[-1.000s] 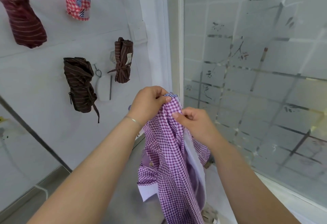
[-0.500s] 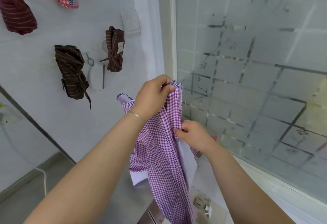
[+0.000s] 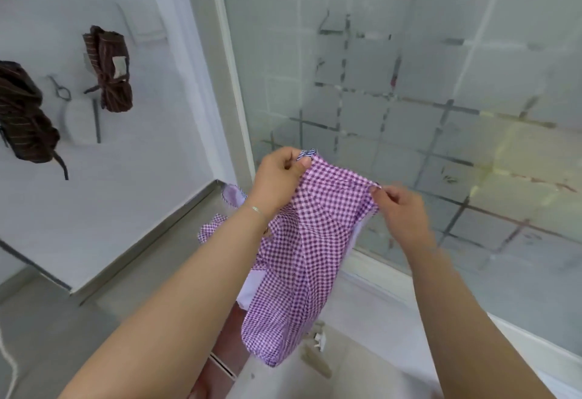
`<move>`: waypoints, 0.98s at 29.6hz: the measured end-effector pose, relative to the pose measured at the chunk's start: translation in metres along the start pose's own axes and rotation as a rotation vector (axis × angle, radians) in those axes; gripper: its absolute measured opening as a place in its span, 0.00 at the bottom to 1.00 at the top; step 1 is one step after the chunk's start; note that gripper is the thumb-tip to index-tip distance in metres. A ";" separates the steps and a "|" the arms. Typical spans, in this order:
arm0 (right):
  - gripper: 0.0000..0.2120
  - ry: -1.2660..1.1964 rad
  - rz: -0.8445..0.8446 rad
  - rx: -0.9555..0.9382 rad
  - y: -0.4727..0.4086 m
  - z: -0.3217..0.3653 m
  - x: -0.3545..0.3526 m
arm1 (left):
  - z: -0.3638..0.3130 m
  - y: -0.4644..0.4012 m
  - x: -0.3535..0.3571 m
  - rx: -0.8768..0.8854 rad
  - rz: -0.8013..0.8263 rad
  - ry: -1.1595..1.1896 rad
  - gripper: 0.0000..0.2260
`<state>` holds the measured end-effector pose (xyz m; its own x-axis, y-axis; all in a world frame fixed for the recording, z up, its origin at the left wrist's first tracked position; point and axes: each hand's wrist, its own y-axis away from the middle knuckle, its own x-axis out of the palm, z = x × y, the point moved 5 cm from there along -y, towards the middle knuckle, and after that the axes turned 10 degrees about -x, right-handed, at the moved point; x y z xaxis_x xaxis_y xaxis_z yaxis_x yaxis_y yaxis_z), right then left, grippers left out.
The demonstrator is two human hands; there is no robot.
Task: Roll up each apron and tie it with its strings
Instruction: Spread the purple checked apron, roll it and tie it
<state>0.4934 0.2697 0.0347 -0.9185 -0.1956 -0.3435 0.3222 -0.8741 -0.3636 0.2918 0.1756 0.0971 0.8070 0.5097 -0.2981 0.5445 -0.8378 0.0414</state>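
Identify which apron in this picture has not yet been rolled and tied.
The purple gingham apron, held spread between both hands; the two brown striped aprons on the wall are rolled, tied bundles.

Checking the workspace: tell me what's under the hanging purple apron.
Below the purple checked apron, pale floor and a small blurred object show. What lies directly behind its folds is covered.

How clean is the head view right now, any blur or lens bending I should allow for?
Head view: soft daylight, no harsh shadows or glare; right hand motion-smeared, left hand and purple checked apron fairly sharp; wide-angle lens bows the window frame; frosted glass hides what lies outside.
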 end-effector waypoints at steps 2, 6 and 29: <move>0.17 0.046 -0.062 -0.051 -0.002 0.005 -0.028 | 0.004 0.009 0.021 -0.051 0.023 0.111 0.08; 0.16 0.091 -0.041 -0.156 0.002 0.012 -0.048 | -0.003 0.023 0.029 -0.027 -0.088 0.240 0.10; 0.18 0.026 0.682 0.109 0.076 -0.045 0.066 | -0.010 0.065 -0.116 0.149 -0.646 -0.020 0.05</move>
<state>0.4678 0.2100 -0.0542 -0.5123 -0.7083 -0.4856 0.7999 -0.5994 0.0303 0.2356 0.0643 0.1435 0.3232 0.9162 -0.2368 0.8791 -0.3834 -0.2834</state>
